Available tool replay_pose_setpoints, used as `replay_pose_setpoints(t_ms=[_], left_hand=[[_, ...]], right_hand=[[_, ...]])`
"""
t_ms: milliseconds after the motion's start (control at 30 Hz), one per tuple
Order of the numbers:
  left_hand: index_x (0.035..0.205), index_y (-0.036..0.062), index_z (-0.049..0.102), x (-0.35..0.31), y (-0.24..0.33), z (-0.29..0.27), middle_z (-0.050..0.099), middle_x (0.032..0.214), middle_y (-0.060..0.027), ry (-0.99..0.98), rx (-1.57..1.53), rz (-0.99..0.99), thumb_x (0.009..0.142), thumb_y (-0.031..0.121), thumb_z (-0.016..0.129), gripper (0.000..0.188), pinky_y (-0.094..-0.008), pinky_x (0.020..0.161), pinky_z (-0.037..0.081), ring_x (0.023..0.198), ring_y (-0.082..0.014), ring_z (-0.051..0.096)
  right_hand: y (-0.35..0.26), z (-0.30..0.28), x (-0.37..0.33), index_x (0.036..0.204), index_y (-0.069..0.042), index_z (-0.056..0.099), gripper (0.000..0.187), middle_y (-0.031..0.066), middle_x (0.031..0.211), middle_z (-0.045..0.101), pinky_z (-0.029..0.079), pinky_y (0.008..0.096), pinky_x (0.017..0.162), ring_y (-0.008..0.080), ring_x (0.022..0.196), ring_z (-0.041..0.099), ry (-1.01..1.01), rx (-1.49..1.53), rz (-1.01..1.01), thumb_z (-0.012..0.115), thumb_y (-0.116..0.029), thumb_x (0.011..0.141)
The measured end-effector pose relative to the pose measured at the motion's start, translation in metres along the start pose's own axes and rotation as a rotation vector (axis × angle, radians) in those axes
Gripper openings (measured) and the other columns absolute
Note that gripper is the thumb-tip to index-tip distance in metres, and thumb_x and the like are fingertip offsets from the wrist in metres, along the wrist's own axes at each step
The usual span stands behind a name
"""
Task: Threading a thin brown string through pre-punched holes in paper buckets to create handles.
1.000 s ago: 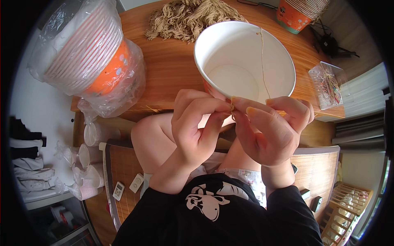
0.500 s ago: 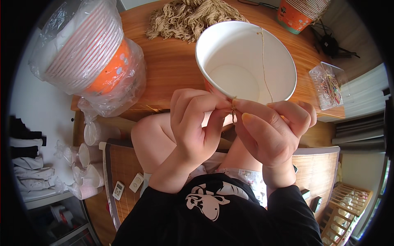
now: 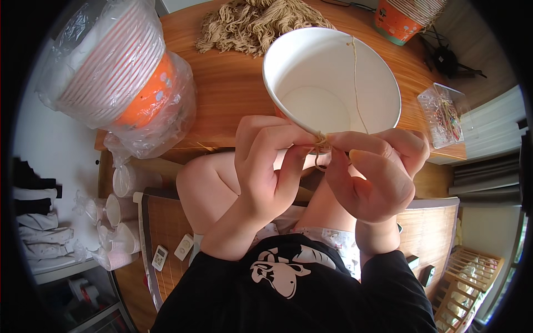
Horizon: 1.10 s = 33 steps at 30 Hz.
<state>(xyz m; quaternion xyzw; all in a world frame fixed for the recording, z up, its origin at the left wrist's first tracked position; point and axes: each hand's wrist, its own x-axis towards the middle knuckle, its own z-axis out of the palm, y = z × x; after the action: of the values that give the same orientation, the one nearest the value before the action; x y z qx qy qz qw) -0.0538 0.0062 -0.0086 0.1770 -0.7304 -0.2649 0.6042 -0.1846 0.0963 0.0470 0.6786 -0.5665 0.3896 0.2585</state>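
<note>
A large white-lined paper bucket (image 3: 311, 77) stands on the table edge in front of me, its open mouth tilted toward me. A thin tan string (image 3: 356, 72) runs from a knot at the far rim down across the inside to the near rim. At that near rim, my left hand (image 3: 266, 161) pinches the string's knotted part between thumb and forefinger. Close against it, my right hand (image 3: 377, 172) also pinches the string, finger and thumb slightly apart from the left's. A small loop of string hangs below the fingertips.
A bundle of tan string (image 3: 255, 25) lies behind the bucket. Plastic-wrapped stacked orange buckets (image 3: 133, 89) stand at left, more stacked buckets (image 3: 400, 22) at far right. A clear box (image 3: 444, 116) of small items sits by the right edge; two remotes (image 3: 160, 258) lie on the mat.
My hands have drawn slightly apart, the right one moving a little right. The knot and a wider loop of string now show between the fingertips.
</note>
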Motion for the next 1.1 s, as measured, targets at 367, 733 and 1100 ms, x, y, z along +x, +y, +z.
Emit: replay_pose_setpoints(t_ms=[367,733,1100], left_hand=[[0.095,0.0042,0.067,0.003,0.001,0.003,0.063,0.095,-0.0067,-0.039,-0.112,0.057,0.081,-0.009,0.068,0.019,-0.0304,0.071,0.047,0.088,-0.0212,0.057],[0.094,0.0034,0.064,0.000,0.000,0.001,0.063,0.095,-0.0068,-0.051,-0.143,-0.020,0.085,-0.004,0.067,0.012,-0.0312,0.073,0.047,0.089,-0.0212,0.056],[0.095,0.0036,0.066,0.000,0.003,0.002,0.063,0.096,-0.0066,-0.054,-0.096,0.009,0.084,-0.006,0.067,0.015,-0.0299,0.072,0.047,0.088,-0.0199,0.056]], right_hand=[[0.012,0.011,-0.007,0.108,-0.018,0.058,0.050,-0.0087,0.094,0.073,0.031,0.0350,0.082,0.0156,0.087,0.055,0.051,0.162,-0.021,0.082,-0.008,0.065],[0.017,0.011,-0.011,0.091,-0.017,0.065,0.033,-0.0083,0.094,0.073,0.032,0.0324,0.083,0.0160,0.085,0.053,0.055,0.238,0.071,0.078,-0.003,0.064],[0.011,0.008,-0.014,0.088,-0.016,0.067,0.024,-0.0085,0.095,0.074,0.032,0.0317,0.084,0.0150,0.087,0.051,0.051,0.247,0.131,0.077,-0.004,0.069]])
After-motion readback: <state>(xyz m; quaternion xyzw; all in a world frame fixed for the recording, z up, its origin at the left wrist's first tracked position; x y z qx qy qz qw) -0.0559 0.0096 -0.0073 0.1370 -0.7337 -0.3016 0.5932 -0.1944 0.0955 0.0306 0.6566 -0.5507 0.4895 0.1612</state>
